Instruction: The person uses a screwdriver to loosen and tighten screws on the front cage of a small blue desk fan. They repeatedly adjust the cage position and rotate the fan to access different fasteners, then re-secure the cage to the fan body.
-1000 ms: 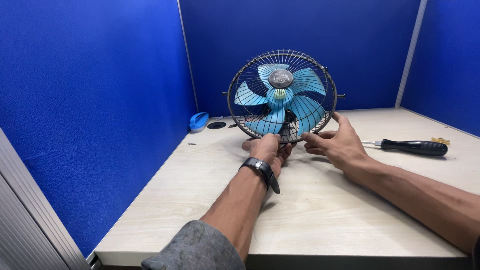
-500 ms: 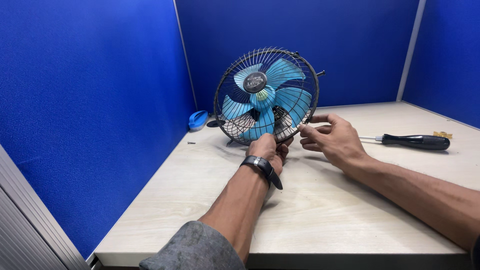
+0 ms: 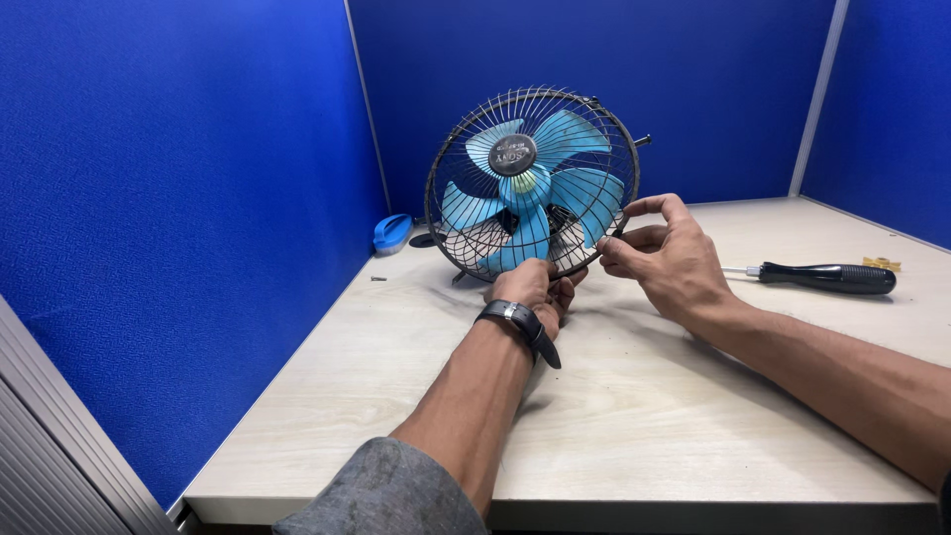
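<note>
A small fan (image 3: 530,183) with light blue blades inside a dark round wire cage stands tilted on the pale wooden desk (image 3: 634,406). My left hand (image 3: 533,289), with a black wristwatch on its wrist, grips the bottom of the cage. My right hand (image 3: 666,256) pinches the cage's lower right rim between thumb and fingers. The fan's front, with its round dark hub cap, faces me.
A black-handled screwdriver (image 3: 824,276) lies on the desk to the right, with a small yellow piece (image 3: 881,264) beyond it. A blue roll-like object (image 3: 393,233) and a dark round disc (image 3: 425,240) sit by the back corner. Blue partition walls enclose the desk.
The fan has shifted left and tilted, its cage turning between my hands. My right hand has moved along the rim to the lower right edge.
</note>
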